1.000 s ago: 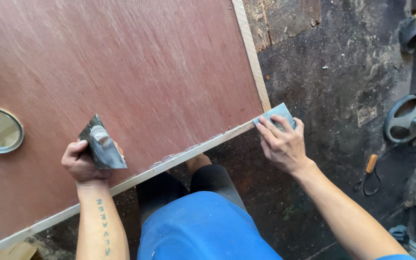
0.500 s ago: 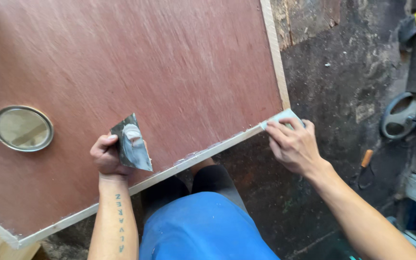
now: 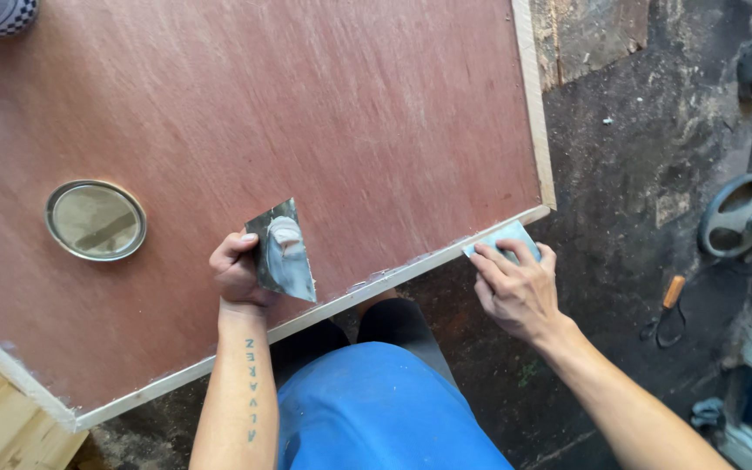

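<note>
Along the pale lower edge of the reddish plywood panel (image 3: 332, 113), right of centre, the right hand (image 3: 515, 292) presses a small grey scraper (image 3: 505, 239) flat under its fingers. At centre, the left hand (image 3: 238, 271) grips a metal plate (image 3: 282, 248) carrying a dab of pale filler. Left of it on the panel sits a round shallow tin (image 3: 96, 220), its contents unclear.

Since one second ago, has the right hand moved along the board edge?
Yes. The right hand with its scraper has slid back along the board's near edge, away from the right corner, toward the left hand.
</note>
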